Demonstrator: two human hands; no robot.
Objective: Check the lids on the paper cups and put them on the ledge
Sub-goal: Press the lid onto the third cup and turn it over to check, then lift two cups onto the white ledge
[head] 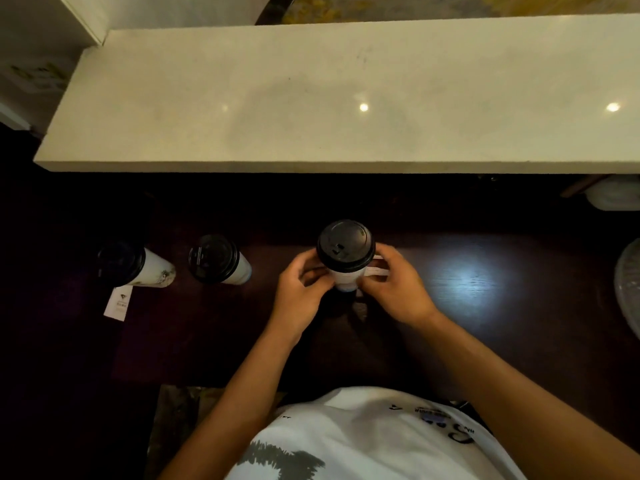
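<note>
- Head view: white shirt [374, 441] fills the near edge; both forearms reach forward over the dark tabletop [485, 306].
- Left hand [301, 289] and right hand [394, 289] close around the sides of one paper cup [346, 277], black lid [345, 244] on top; each grip wraps the cup wall, fingers curled.
- Two more lidded cups [218, 259] stand well to the left.
- Ledge [311, 98] lies beyond, bare.
- Risk, as judged: squeezing the thin wall could pop a loose lid; lifting to the ledge could tip the cup.

Dark wooden counter [485, 306]; white tag [117, 303]; perhaps plastic container [613, 199] far right
</note>
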